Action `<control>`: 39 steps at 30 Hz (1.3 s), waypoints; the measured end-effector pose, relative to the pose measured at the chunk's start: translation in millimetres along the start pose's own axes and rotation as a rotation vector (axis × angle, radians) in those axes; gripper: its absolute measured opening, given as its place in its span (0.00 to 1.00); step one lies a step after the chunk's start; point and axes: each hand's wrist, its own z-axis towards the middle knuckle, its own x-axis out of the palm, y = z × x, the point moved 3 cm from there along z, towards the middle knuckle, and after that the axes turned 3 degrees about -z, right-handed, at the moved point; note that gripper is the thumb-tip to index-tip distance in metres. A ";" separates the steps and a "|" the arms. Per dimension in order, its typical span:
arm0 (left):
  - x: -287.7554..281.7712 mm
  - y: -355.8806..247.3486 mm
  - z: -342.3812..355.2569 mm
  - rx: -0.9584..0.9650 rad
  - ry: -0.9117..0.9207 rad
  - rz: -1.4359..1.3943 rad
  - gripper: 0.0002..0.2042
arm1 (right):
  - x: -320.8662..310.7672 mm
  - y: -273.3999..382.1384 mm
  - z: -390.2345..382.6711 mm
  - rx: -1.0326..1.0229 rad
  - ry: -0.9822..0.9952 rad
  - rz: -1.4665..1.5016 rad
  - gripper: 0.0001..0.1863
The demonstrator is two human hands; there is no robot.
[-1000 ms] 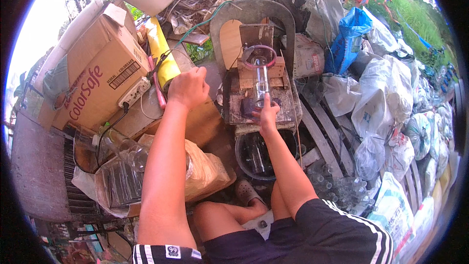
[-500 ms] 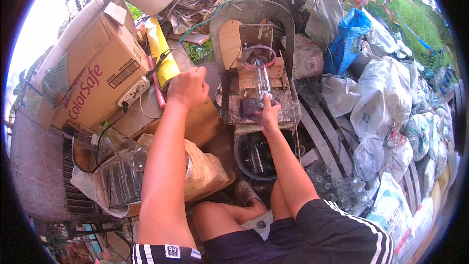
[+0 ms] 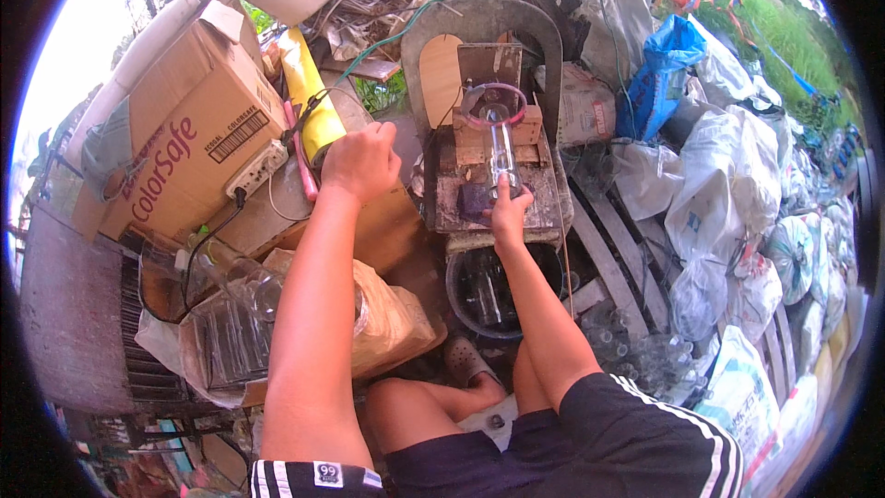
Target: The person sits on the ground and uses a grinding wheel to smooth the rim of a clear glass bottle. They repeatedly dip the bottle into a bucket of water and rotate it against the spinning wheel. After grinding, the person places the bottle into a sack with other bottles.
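In my right hand [image 3: 507,213] is a clear glass bottle [image 3: 502,152], gripped by its near end with the thumb on top. Its far end reaches into a purplish ring [image 3: 494,106] mounted before a wooden block [image 3: 525,127]. The ring and block stand on a worn board [image 3: 539,207] laid over the seat of a grey plastic chair [image 3: 550,46]. Off to the left, my left hand [image 3: 361,164] is closed in a fist beside a yellow cylinder [image 3: 312,97]. Whatever the fist holds, if anything, is hidden.
Below the board sits a dark tub [image 3: 458,300] with glass inside. Left are a cardboard box [image 3: 184,101], a power strip [image 3: 257,171] with cables and a paper-lined carton [image 3: 392,323] of glassware. Glass bottles [image 3: 636,346] and filled plastic sacks [image 3: 714,184] crowd the right.
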 end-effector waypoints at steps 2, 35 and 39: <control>-0.1 0.1 0.1 0.000 0.000 -0.001 0.08 | 2.6 -0.4 -2.3 -0.143 -0.067 -0.055 0.43; -0.2 0.4 0.3 0.003 0.001 0.000 0.07 | -2.1 -20.5 20.9 0.217 0.182 0.402 0.44; -0.5 -0.3 0.1 -0.009 0.010 -0.005 0.07 | -6.8 -9.8 13.3 0.329 0.342 0.406 0.46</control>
